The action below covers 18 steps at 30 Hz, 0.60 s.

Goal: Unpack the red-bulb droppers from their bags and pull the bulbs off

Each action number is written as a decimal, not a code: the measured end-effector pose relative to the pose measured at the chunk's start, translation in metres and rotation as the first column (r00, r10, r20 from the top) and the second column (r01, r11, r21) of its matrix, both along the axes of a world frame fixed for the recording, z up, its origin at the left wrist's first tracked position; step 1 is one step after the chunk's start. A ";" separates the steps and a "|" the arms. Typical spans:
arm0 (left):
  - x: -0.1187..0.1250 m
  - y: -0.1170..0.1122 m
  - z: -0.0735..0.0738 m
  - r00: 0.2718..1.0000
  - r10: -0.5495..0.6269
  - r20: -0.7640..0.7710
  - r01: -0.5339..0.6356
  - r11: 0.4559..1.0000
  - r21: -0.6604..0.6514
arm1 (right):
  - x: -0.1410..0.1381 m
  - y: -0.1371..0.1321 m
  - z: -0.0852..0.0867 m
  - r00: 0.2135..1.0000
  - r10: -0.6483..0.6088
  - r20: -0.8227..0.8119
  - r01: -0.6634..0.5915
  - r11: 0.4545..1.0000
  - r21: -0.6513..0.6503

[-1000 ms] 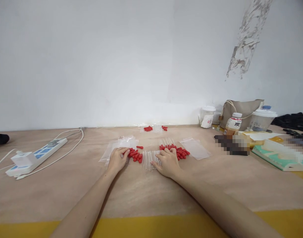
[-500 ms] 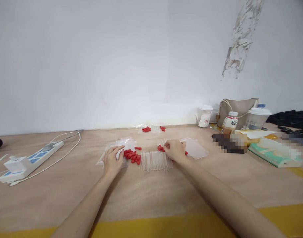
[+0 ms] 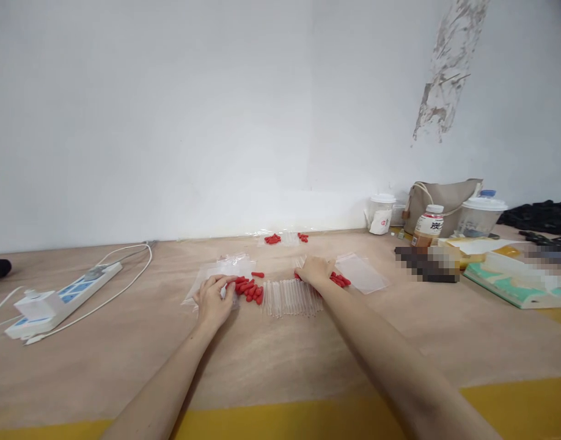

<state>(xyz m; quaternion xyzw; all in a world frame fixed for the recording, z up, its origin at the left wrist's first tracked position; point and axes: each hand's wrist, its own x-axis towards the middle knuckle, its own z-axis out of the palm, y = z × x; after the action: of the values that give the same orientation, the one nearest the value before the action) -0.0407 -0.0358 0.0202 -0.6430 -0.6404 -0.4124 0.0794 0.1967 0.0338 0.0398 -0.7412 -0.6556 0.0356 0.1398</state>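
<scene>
My left hand rests on the table with its fingers curled, the fingertips touching the left pile of red caps and the edge of a clear plastic bag. What it pinches is too small to name. A row of clear thin tubes lies between my hands. My right hand reaches past the tubes and sits knuckles-up on the right pile of red caps. Its fingertips are hidden behind the back of the hand.
Another clear bag lies right of the hands. More red caps sit near the wall. A white power strip with cables lies left. A bottle, lidded cups, a beige bag and a book stand right.
My right hand left the tubes, rose to the far red pile, then settled down on it. My left hand curled in beside the left red pile. The camera tilted slightly.
</scene>
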 end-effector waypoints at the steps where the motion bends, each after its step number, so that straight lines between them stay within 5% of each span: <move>1: 0.000 0.000 0.000 1.000 -0.005 0.003 0.005 1.000 0.008 | 0.000 0.001 0.001 1.000 -0.007 -0.015 0.007 1.000 0.004; 7: 0.008 -0.008 0.007 0.971 -0.213 0.112 0.205 0.976 0.073 | 0.006 -0.006 0.011 0.990 -0.005 -0.144 0.012 0.999 0.051; 10: 0.028 -0.016 0.007 0.866 -0.395 0.306 0.412 0.911 0.011 | 0.005 -0.027 0.014 0.974 0.063 -0.216 -0.048 0.996 0.074; 12: 0.046 -0.021 0.005 0.732 -0.445 0.516 0.550 0.833 -0.062 | 0.000 -0.046 0.012 0.954 0.135 -0.269 -0.109 0.988 0.111; 15: 0.068 -0.027 0.002 0.397 -0.325 0.858 0.730 0.679 -0.081 | -0.014 -0.078 0.003 0.864 0.307 -0.400 -0.224 0.944 0.242; 18: 0.075 -0.031 0.000 0.143 -0.220 0.965 0.806 0.591 0.015 | -0.026 -0.102 -0.009 0.845 0.443 -0.301 -0.315 0.865 0.390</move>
<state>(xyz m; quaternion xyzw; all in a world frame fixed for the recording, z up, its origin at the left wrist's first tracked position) 0.0343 -0.0670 0.0203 -0.4833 -0.3731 -0.4980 -0.6157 0.1710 -0.0685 0.0311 -0.5400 -0.7473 0.0971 0.3748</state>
